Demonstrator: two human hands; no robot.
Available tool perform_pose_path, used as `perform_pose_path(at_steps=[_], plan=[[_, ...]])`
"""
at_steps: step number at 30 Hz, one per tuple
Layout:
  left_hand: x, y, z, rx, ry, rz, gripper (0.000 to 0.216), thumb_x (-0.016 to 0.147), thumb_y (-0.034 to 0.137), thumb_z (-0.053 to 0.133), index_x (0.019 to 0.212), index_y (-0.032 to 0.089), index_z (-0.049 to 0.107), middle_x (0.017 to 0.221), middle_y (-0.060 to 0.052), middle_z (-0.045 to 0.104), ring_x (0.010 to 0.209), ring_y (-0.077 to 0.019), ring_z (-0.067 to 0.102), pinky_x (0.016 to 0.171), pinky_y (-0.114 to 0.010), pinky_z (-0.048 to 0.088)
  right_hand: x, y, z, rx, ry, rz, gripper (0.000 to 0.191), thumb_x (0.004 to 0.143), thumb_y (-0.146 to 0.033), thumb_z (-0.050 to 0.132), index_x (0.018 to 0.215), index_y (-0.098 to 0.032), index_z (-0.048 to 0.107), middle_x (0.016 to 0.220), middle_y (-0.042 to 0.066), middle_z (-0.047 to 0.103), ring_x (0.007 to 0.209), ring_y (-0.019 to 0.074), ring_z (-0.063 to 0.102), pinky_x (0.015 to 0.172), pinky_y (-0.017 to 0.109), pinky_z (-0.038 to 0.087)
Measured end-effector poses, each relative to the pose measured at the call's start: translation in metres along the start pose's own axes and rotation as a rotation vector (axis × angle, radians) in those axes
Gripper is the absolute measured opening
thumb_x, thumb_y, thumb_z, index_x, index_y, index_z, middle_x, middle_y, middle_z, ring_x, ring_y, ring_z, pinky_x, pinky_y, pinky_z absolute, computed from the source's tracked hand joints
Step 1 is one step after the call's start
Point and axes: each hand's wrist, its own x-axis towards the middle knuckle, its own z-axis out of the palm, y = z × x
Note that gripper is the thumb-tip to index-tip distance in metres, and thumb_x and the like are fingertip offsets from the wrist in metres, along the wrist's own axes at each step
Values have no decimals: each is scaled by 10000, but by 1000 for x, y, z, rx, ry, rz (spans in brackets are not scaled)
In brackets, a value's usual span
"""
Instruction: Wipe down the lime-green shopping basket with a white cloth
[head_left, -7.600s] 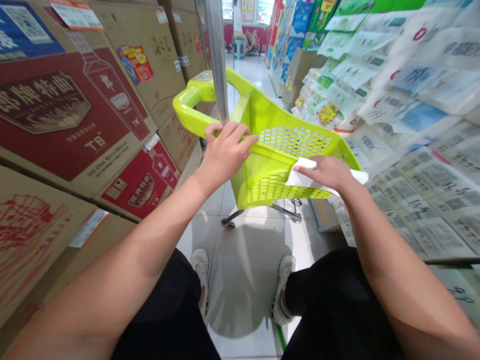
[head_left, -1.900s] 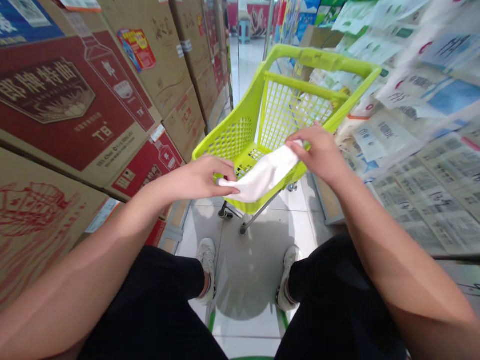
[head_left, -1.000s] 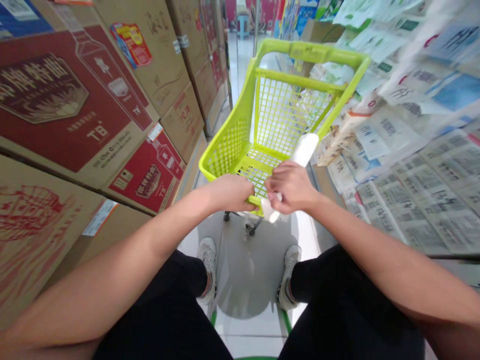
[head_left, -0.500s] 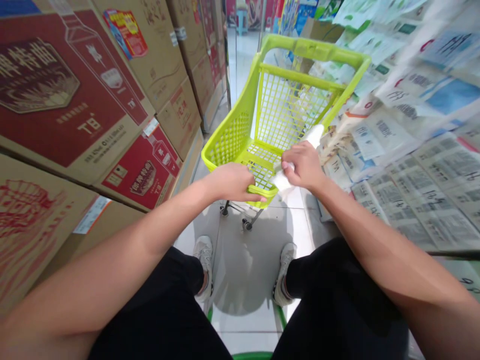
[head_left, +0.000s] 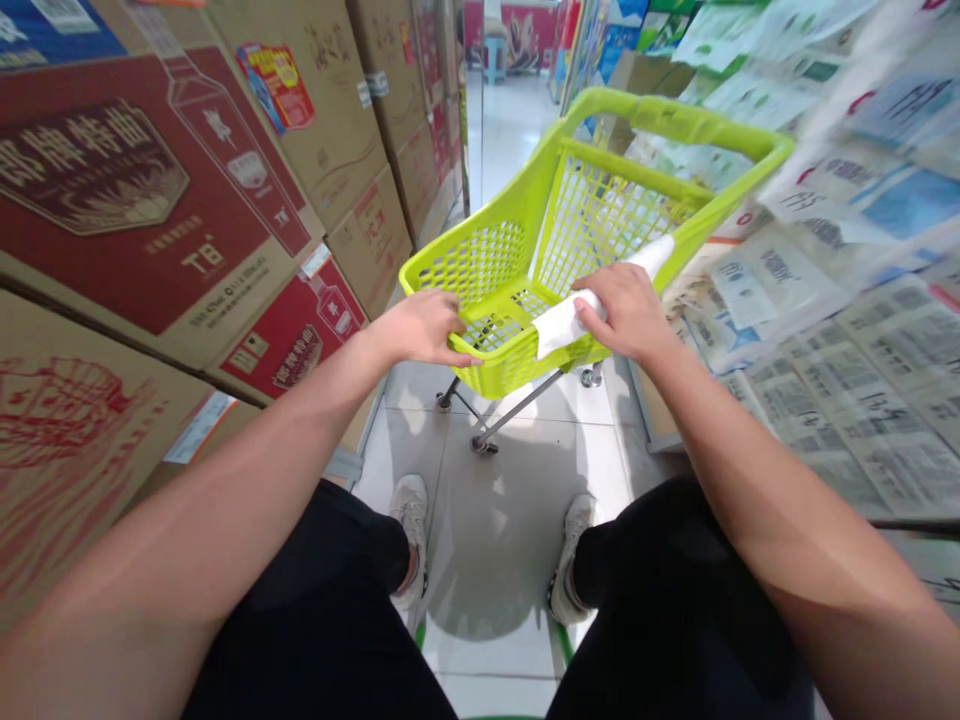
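A lime-green shopping cart with a lattice basket stands before me, turned at an angle. My left hand grips the front corner of its basket rim, fingers curled over the edge. On the right-hand rim my right hand presses a white cloth, its fingers wrapped over it. One end of the cloth hangs over the basket side, and another part shows beyond my knuckles. Whether it is cloth or thick paper is hard to tell.
Stacked cardboard cartons line the left side. Packs of tissue-like goods with handwritten prices fill the right. My white shoes rest on the tiled floor. A blue stool stands far down the aisle.
The cart has turned and its handle end has shifted right. My left hand has moved left along with the front corner. My right hand, with the cloth, has moved slightly right and up.
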Motion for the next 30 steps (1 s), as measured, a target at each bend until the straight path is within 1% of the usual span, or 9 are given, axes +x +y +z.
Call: perform_pose_path(at_steps=[3,5,7,10,13,15,20,23,30], plan=[[-8,-23,1,-9,50,-47,433,882,607,698,847,184,785,881,-80,780,1063,-273,651,1247,-536,337,5,-9,1,-38,-10,-7,583,1107,-613,352,1156,-203,763,1104,146,751,1064,341,575,1035,498,356],[-16,-35,-3,-37,71,-92,358,826,523,698,899,189,804,929,-79,805,1150,-317,669,1297,-581,272,8,-22,4,-48,1,-14,571,1111,-613,386,1169,-197,774,1121,145,753,1074,340,563,1030,494,346],[-22,-35,-16,-98,58,-111,362,795,434,658,1001,187,822,1028,-88,820,1181,-330,691,1261,-551,351,11,-36,8,-48,20,-17,576,1123,-614,395,1208,-195,782,1136,144,759,1082,339,560,1025,492,338],[-24,-7,-40,-250,41,-116,510,832,363,572,1264,184,777,1261,-104,802,1189,-305,727,1098,-433,517,16,-56,12,-51,42,-22,595,1138,-638,392,1239,-209,791,1140,135,775,1087,341,569,1023,491,328],[-16,38,-52,-276,130,-176,646,959,430,521,1544,166,588,1453,-141,729,1284,-324,706,1103,-436,531,18,-74,13,-58,45,-37,600,1138,-661,402,1242,-217,791,1108,122,789,1076,339,591,998,483,334],[-8,62,-49,-237,122,-228,650,1039,509,490,1596,176,517,1518,-162,687,1316,-341,696,1051,-430,554,20,-82,11,-51,27,-65,587,1139,-657,410,1241,-215,781,1072,117,791,1048,330,611,970,469,345],[-2,73,-32,-80,-59,-318,494,1109,535,459,1352,165,679,1073,-174,805,968,-358,780,780,-399,539,22,-80,1,-35,-2,-25,670,1079,-774,453,1038,-183,766,961,135,770,925,311,648,891,438,376],[-8,61,-27,1,-32,-294,494,1114,569,475,1323,181,698,995,-161,799,923,-354,772,758,-389,510,24,-77,-1,-74,-9,1,676,1054,-797,480,943,-184,742,899,146,742,875,316,639,873,442,396],[-15,22,-13,-6,82,-271,481,1073,632,539,1252,230,731,916,-113,788,868,-314,745,739,-357,458,34,-91,8,-109,18,4,492,1087,-617,501,1007,-183,717,955,171,730,928,354,616,897,478,410]])
